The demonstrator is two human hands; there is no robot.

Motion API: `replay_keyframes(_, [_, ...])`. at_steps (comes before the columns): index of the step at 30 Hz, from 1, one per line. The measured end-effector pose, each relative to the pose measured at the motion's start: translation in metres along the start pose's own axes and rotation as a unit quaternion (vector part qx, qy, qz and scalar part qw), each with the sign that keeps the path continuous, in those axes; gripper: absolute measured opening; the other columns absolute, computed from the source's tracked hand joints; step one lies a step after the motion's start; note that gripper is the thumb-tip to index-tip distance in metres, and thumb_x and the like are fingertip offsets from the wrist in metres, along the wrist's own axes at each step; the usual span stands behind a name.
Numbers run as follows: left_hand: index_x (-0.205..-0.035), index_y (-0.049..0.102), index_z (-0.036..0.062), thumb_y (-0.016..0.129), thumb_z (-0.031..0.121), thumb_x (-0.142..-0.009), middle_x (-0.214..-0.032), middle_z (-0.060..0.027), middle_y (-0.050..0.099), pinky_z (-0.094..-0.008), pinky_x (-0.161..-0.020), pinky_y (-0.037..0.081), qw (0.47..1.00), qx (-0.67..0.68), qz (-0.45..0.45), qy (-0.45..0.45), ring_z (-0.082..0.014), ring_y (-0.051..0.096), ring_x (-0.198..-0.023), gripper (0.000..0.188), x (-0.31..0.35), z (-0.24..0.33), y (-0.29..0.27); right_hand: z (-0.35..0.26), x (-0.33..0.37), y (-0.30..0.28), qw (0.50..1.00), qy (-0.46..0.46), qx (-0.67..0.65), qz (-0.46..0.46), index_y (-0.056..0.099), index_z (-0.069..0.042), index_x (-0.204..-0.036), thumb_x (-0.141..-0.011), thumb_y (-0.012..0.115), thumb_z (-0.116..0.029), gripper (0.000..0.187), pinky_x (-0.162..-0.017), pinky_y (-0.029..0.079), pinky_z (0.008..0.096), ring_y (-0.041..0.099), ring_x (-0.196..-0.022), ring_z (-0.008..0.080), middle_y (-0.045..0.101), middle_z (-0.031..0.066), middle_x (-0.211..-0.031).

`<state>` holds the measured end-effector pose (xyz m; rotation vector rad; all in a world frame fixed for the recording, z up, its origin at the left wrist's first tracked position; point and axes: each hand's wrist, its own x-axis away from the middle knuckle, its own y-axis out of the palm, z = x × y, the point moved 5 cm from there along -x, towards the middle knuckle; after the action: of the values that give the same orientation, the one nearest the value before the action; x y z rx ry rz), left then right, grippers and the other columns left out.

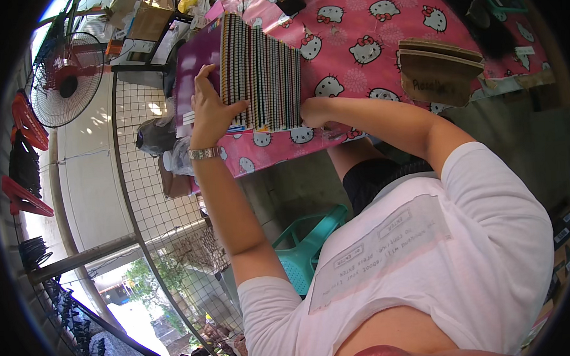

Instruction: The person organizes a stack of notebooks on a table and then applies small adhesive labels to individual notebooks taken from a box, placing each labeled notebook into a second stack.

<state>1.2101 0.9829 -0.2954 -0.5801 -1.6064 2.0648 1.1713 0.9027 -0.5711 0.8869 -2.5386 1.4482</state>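
Note:
A thick row of spiral-bound notebooks (264,75) stands packed together on the table, coils facing up and toward me. The leftmost one shows a glossy purple cover (198,55). My left hand (211,107), with a metal watch (205,153) on its wrist, rests against that purple end. Its fingers are spread along the cover, and its thumb reaches across the near coils. At the near right corner of the row, my right hand (316,112) is curled closed against the last notebooks. Its fingertips are hidden, so anything inside them cannot be seen.
A pink cat-print cloth covers the table (355,25). A cut brown cardboard box (438,72) stands at the right. Left are a standing fan (67,85), wire mesh (147,157) and plastic bags (181,158). A green plastic stool (300,265) is below the table edge.

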Motion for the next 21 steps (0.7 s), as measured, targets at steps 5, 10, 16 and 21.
replay_keyframes(5, [-0.137, 0.031, 0.0065, 0.085, 0.013, -0.061, -0.126, -0.0229, 0.052, -0.0421, -0.101, 0.040, 0.998, -0.036, 0.041, 0.034, -0.0366, 0.052, -0.117, 0.093, 0.012, -0.010, -0.002, -0.012, 0.025, -0.007, 0.994, -0.031, 0.002, 0.104, 0.074, -0.016, -0.099, -0.075, 0.071, -0.033, 0.030, -0.082, 0.049, 0.0462, 0.062, -0.105, 0.0295, 0.067, 0.0097, -0.105])
replay_keyframes(10, [-0.138, 0.032, 0.0070, 0.086, 0.014, -0.060, -0.126, -0.0238, 0.052, -0.0425, -0.101, 0.039, 0.995, -0.068, 0.055, 0.043, -0.0378, 0.051, -0.117, 0.095, 0.006, -0.001, -0.002, -0.009, 0.039, -0.007, 0.984, -0.029, 0.057, 0.165, 0.073, -0.019, -0.099, -0.070, 0.073, -0.033, 0.032, -0.089, 0.042, 0.0469, 0.055, -0.111, 0.0254, 0.062, 0.0043, -0.108])
replay_keyframes(16, [-0.139, 0.033, 0.0072, 0.086, 0.021, -0.064, -0.124, -0.0208, 0.056, -0.0414, -0.101, 0.040, 0.999, -0.005, 0.051, 0.000, -0.0368, 0.054, -0.117, 0.093, 0.006, -0.004, -0.002, -0.010, 0.042, -0.007, 0.979, -0.026, 0.078, 0.188, 0.072, -0.018, -0.099, -0.068, 0.074, -0.035, 0.035, -0.088, 0.041, 0.0470, 0.054, -0.112, 0.0253, 0.060, 0.0049, -0.109])
replay_keyframes(21, [-0.136, 0.040, 0.0052, 0.083, 0.026, -0.071, -0.130, -0.0223, 0.055, -0.0407, -0.104, 0.039, 0.995, 0.032, 0.090, -0.010, -0.0358, 0.052, -0.123, 0.080, 0.012, -0.002, -0.005, -0.011, 0.041, -0.007, 0.979, -0.025, 0.077, 0.188, 0.073, -0.017, -0.098, -0.071, 0.073, -0.036, 0.033, -0.089, 0.042, 0.0469, 0.054, -0.112, 0.0256, 0.060, 0.0065, -0.111])
